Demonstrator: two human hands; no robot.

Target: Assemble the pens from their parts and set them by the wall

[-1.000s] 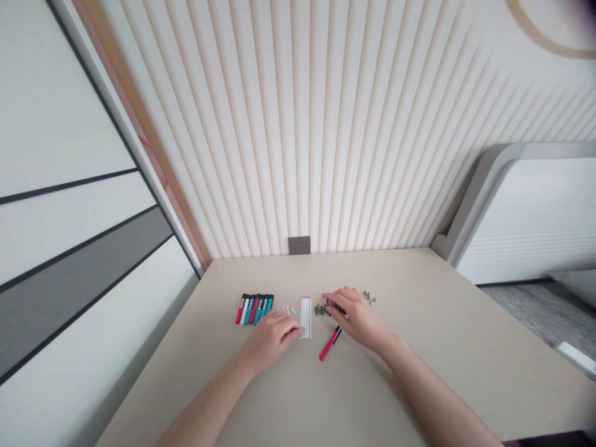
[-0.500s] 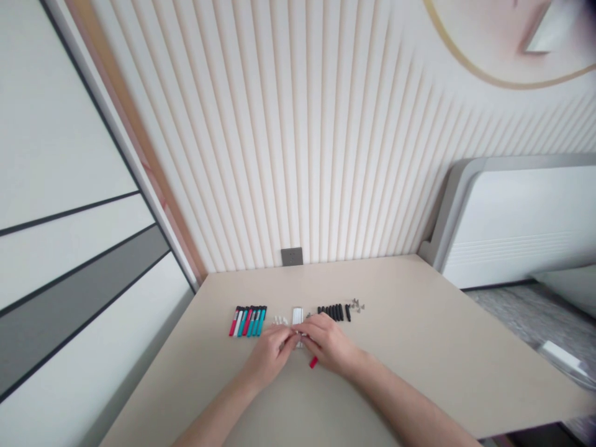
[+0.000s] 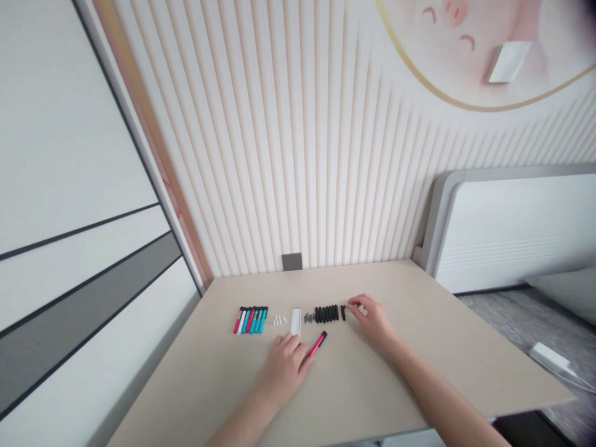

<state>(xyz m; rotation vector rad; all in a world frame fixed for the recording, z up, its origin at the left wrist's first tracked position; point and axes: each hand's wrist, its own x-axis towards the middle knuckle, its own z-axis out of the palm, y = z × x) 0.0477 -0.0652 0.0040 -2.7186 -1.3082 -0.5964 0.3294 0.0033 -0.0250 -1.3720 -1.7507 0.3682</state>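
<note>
My left hand (image 3: pixel 284 366) rests on the table below the white strip (image 3: pixel 295 321), its thumb against the lower end of a red-and-black marker (image 3: pixel 316 343). My right hand (image 3: pixel 375 320) pinches a small grey piece at its fingertips, next to a lone black cap (image 3: pixel 343 312). Left of that cap lies a tight row of black caps (image 3: pixel 326 313), with small grey bits (image 3: pixel 308 318) at its end. Further left are small white pieces (image 3: pixel 279 320) and a row of red, white and teal markers (image 3: pixel 250 320).
Everything lies on a beige table (image 3: pixel 372 372) against a ribbed white wall with a dark wall socket (image 3: pixel 292 261). A white panel unit (image 3: pixel 507 230) stands beyond the right table edge. A white plug and cable (image 3: pixel 549 357) lie on the grey floor.
My hands have moved apart: the right went rightward to the end of the black row, the left slightly down. The red marker is now fully visible. The view has tilted upward.
</note>
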